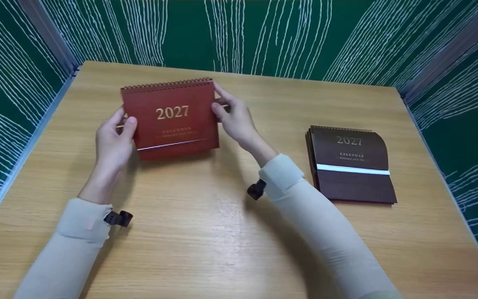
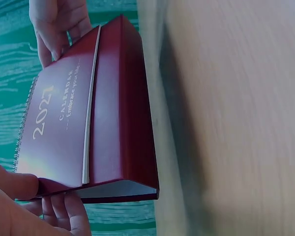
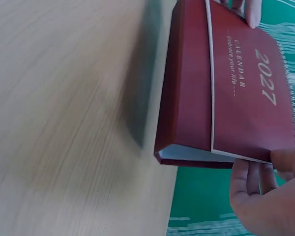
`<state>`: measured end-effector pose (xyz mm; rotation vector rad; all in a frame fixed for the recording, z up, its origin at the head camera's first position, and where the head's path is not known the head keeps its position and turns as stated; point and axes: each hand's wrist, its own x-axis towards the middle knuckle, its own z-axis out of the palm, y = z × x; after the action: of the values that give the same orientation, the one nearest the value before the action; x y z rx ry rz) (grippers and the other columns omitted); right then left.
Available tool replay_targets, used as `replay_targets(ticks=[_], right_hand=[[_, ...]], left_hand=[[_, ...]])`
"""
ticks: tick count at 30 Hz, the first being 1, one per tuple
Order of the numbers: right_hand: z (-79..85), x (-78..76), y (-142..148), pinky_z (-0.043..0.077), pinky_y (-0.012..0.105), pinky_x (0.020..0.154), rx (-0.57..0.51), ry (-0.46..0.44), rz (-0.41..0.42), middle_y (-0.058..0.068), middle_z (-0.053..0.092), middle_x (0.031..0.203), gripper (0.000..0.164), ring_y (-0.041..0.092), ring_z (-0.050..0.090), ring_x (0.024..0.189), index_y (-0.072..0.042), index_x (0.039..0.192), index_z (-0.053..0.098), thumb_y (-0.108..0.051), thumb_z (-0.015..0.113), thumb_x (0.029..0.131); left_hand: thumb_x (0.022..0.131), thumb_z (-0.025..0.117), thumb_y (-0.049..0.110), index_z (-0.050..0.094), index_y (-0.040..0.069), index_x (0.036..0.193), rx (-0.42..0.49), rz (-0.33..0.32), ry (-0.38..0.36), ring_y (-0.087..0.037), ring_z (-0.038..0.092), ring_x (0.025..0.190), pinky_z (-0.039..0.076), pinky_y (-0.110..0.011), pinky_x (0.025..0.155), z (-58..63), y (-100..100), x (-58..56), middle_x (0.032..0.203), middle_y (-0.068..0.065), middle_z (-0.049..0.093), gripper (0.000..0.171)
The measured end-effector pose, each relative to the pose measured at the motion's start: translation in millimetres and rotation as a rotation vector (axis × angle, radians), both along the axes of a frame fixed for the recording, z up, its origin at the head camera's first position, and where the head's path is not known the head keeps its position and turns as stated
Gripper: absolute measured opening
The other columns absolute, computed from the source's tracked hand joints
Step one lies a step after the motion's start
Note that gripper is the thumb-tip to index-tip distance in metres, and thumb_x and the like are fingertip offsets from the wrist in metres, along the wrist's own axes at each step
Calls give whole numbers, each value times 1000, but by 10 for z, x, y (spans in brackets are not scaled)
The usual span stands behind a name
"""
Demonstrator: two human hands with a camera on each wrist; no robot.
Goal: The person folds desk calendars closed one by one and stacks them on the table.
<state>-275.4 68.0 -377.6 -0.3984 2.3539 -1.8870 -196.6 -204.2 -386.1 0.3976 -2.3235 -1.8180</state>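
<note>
A red 2027 desk calendar [image 1: 172, 124] with a spiral binding along its top stands propped in a wedge shape, lettered front facing me. My left hand [image 1: 116, 137] grips its left side, thumb on the front cover and fingers behind. On the opposite side my right hand [image 1: 235, 118] pinches the edge the same way. In the left wrist view the calendar [image 2: 64, 113] shows its folded base and an open hollow end. From the right wrist, the red calendar [image 3: 246, 83] hovers close over the table, its shadow beside it.
A dark brown 2027 calendar [image 1: 351, 187] with a pale band lies on the wooden table [image 1: 206, 232] at the right, its upper right corner curled. Green walls with white streaks [image 1: 264, 37] stand behind the table and at both sides.
</note>
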Motion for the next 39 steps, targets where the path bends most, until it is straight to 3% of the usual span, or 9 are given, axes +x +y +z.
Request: replay_targets(ticks=[4, 10, 18, 25, 31, 39], right_hand=[[-5, 59, 309, 62, 34, 93, -10, 26, -30, 15, 68, 122, 57, 24, 69, 103, -22, 164, 43, -6, 54, 110], [-24, 176, 770, 64, 35, 86, -27, 55, -83, 19, 68, 117, 56, 24, 69, 97, -15, 161, 46, 0, 56, 108], [-29, 331, 1253, 63, 31, 88, -13, -10, -167, 16, 64, 119, 55, 23, 64, 103, -19, 161, 47, -5, 55, 109], [-20, 415, 1606, 61, 29, 88, -38, -84, -214, 11, 62, 119, 55, 21, 65, 104, -16, 162, 46, -5, 56, 109], [-46, 430, 1741, 61, 27, 79, -31, -121, -226, 9, 61, 114, 53, 16, 67, 92, -12, 162, 46, -6, 55, 109], [-132, 389, 1746, 62, 27, 80, -10, -163, -224, 8, 60, 111, 54, 16, 68, 89, -12, 161, 46, -4, 55, 109]], left_hand=[[111, 55, 19, 52, 15, 158, -35, -46, 46, -15, 53, 113, 49, -24, 96, 21, 225, -69, 125, -6, 53, 47], [109, 58, 11, 56, 5, 154, 43, -148, 71, -17, 55, 109, 54, -26, 93, 39, 586, -160, 119, -8, 54, 45], [110, 58, 13, 51, 4, 157, 82, -269, 40, -17, 57, 106, 56, -26, 85, 59, 997, -274, 119, -9, 59, 48], [110, 58, 16, 52, 6, 157, 121, -355, -13, -20, 60, 112, 58, -29, 92, 39, 1295, -349, 121, -9, 59, 48], [110, 59, 18, 52, 8, 157, 137, -378, -60, -21, 62, 111, 59, -29, 94, -25, 1432, -400, 123, -11, 61, 48], [111, 57, 15, 57, 6, 153, 115, -374, -69, -20, 64, 107, 60, -29, 89, -124, 1441, -421, 115, -10, 59, 43]])
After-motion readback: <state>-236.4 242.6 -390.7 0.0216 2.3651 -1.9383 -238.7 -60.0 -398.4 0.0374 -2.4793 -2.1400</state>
